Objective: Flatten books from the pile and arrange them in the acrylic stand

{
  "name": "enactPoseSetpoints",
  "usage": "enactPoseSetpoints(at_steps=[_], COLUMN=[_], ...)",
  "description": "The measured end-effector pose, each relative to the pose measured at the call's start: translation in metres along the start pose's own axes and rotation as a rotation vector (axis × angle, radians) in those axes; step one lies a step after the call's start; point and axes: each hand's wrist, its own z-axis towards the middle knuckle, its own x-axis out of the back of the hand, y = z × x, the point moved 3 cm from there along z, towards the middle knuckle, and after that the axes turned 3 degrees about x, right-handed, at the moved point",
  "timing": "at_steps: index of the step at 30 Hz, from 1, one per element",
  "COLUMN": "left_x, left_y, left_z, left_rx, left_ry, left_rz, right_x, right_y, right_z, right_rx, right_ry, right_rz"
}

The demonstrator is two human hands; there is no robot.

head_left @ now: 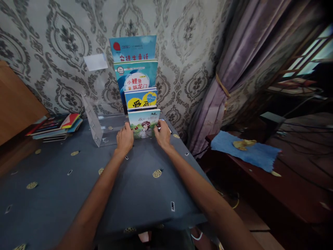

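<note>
My left hand (125,138) and my right hand (163,133) grip the two side edges of a small book (144,121), its cover showing a girl on green grass. Behind it, rising in steps, stand a blue-and-yellow book (140,99), a blue book with a white oval (136,78) and a tall light-blue book (134,47). To the left of my left hand is a clear plastic rack (93,125) with slanted side panels. A dark flat item (167,129), perhaps a phone, lies partly hidden behind my right hand.
A pile of thin books (56,126) lies at the left against the wall, beside a brown wooden panel (18,100). The grey tablecloth (78,194) has a pineapple print. At the right are a tied purple curtain (223,76) and a dark red bench (247,180) with a blue cloth (234,152).
</note>
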Motion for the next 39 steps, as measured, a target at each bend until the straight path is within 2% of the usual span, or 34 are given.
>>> enactPoseSetpoints(at_steps=[4,11,19,31,39], left_x=[-0.003,-0.007,-0.009,-0.016,-0.019], left_y=[0.001,0.001,0.002,0.006,0.006], left_z=[0.000,0.002,0.002,0.007,0.008], left_rx=[-0.001,0.050,0.051,0.063,0.062], left_ry=[-0.048,-0.136,-0.124,-0.099,-0.073], left_rz=[0.056,0.010,0.006,-0.005,-0.018], right_x=[-0.002,-0.005,-0.006,-0.007,-0.009], right_y=[0.002,0.004,0.007,0.012,0.015], right_z=[-0.001,-0.001,-0.001,0.000,0.000], right_rx=[-0.021,-0.006,-0.005,-0.051,-0.041], right_ry=[-0.034,-0.041,-0.053,0.033,0.022], right_rz=[-0.041,-0.040,0.013,0.082,0.094])
